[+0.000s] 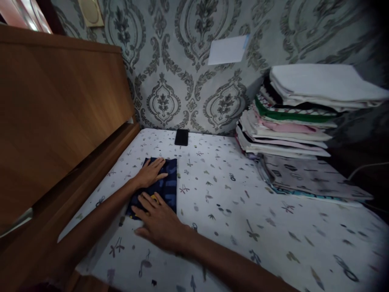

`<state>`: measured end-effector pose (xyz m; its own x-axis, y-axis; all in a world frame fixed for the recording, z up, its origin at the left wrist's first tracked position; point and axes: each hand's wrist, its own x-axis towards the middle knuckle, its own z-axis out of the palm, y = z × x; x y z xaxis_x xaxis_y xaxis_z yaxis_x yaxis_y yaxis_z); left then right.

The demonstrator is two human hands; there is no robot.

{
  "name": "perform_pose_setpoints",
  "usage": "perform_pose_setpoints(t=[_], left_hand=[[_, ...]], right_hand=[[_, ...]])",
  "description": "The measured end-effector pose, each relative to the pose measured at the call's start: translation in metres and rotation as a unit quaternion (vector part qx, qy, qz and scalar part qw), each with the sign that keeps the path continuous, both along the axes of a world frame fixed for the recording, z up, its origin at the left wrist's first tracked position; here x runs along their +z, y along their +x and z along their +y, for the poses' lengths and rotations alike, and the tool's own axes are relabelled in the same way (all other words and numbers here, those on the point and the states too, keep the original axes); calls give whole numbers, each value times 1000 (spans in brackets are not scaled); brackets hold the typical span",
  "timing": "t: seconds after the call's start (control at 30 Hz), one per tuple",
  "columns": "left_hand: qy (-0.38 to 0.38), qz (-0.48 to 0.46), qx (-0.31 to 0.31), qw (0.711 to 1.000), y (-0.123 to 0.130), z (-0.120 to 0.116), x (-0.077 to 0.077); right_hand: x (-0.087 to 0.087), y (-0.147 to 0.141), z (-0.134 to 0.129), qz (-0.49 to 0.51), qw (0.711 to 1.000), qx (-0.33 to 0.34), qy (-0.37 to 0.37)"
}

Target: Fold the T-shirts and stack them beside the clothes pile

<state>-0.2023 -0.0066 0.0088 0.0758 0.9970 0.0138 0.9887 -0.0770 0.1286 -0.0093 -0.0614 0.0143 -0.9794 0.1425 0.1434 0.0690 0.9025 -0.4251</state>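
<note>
A navy blue folded garment (170, 184) with a lighter blue pattern and a bit of yellow lies flat on the printed white sheet (225, 243). My left hand (149, 173) rests palm down on its far part, fingers stretched out. Over the near part, my right hand (159, 223) lies flat with its fingers spread, touching the cloth near the yellow mark. Both hands are open and hold nothing. Parts of the garment are hidden beneath them.
A tall stack of folded clothes (288, 134) stands at the right. Near the wall lies a black phone-like object (181, 137). A wooden board (63, 101) borders the left side. Behind is a patterned wall (164, 97) with a white sheet of paper (227, 50) on it.
</note>
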Motion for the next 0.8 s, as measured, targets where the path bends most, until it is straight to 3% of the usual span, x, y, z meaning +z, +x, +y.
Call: perform_pose_setpoints(t=[0.2,0.37,0.47,0.57,0.67,0.8], left_hand=[[-3,-21,11,1000,-20,23,-7],[47,-120,-14,991,-41,35,-3],[110,-181,42,977,-59,31,1],[114,-192,92,970,-72,23,3],[91,-170,75,978,-77,20,3],[86,-163,59,981,-79,29,2]], right_hand=[[-5,-1,0,36,999,12,2],[2,5,4,57,998,22,-7],[9,8,20,84,996,-32,-27],[11,8,41,113,985,-122,-40],[10,10,52,129,974,-180,-38],[7,21,38,144,974,-175,-10]])
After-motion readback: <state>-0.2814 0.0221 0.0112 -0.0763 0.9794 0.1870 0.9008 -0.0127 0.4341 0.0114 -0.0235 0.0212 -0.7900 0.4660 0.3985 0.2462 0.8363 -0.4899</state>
